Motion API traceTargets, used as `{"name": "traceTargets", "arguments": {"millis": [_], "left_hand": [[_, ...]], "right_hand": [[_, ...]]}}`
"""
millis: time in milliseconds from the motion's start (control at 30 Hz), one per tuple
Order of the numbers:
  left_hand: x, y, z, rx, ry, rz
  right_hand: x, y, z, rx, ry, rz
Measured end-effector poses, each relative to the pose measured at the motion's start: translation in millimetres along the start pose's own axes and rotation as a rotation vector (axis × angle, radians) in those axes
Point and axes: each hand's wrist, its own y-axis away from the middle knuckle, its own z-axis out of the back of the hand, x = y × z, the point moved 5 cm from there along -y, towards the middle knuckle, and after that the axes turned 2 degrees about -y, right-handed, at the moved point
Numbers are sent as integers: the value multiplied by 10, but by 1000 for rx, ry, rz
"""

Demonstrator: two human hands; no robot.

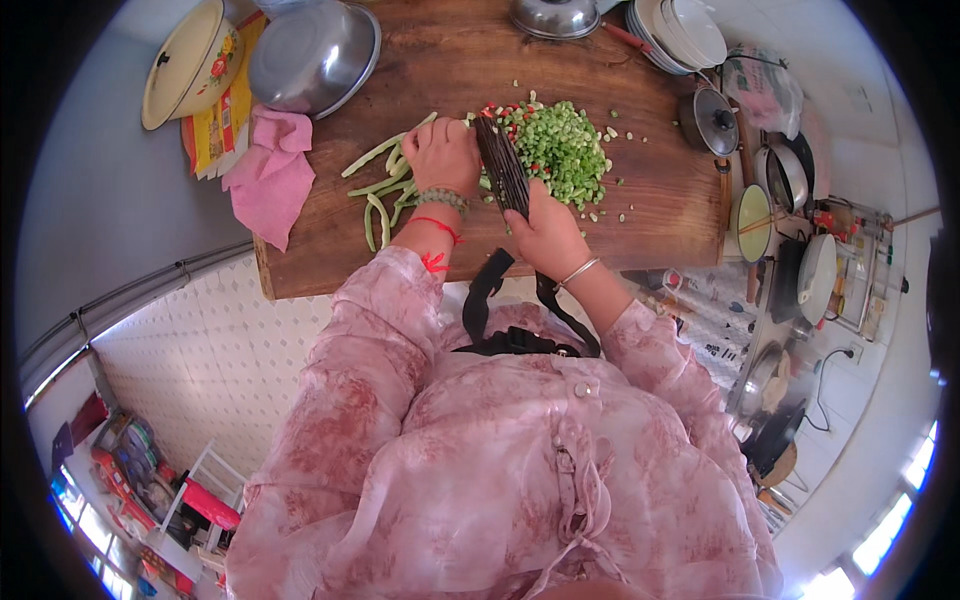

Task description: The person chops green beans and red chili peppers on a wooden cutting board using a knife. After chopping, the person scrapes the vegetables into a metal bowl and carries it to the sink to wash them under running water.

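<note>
My right hand (553, 236) grips a broad, dark-bladed kitchen knife (501, 161), its blade streaked and pointing away from me. Just left of the blade, my left hand (445, 154) has its fingers curled down over the ends of several long green beans (375, 155). The other ends of these beans fan out to the left. To the right of the knife lies a heap of chopped green beans (566, 150) with some red bits along its left side. The knife's handle is hidden in my right hand, and the blade's edge cannot be seen clearly.
The wooden table (442, 67) holds an upturned metal basin (311, 60) and a pink cloth (274, 176) at left. Stacked bowls (686, 34), a metal lid (555, 16) and a lidded pot (709, 120) stand at right. Stray bean pieces surround the heap.
</note>
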Motion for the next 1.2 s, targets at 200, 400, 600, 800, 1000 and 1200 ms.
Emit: {"name": "traceTargets", "arguments": {"millis": [200, 400, 600, 800, 1000, 1200], "left_hand": [[-2, -32, -38, 66, -38, -1], [-6, -22, -26, 52, -56, -20], [-26, -33, 11, 37, -42, -26], [-81, -68, 2, 47, -46, -24], [-283, -170, -151, 25, -25, -15], [-167, -230, -86, 138, 102, -77]], "right_hand": [[-18, -335, -168, -15, 41, 26], [-135, -333, -493, -180, 96, -18], [-310, -425, -330, -126, -32, -15], [-549, -323, -30, -226, 37, -73], [-516, -330, -145, -256, 15, -77], [-394, -369, -165, -161, 11, -54]]}}
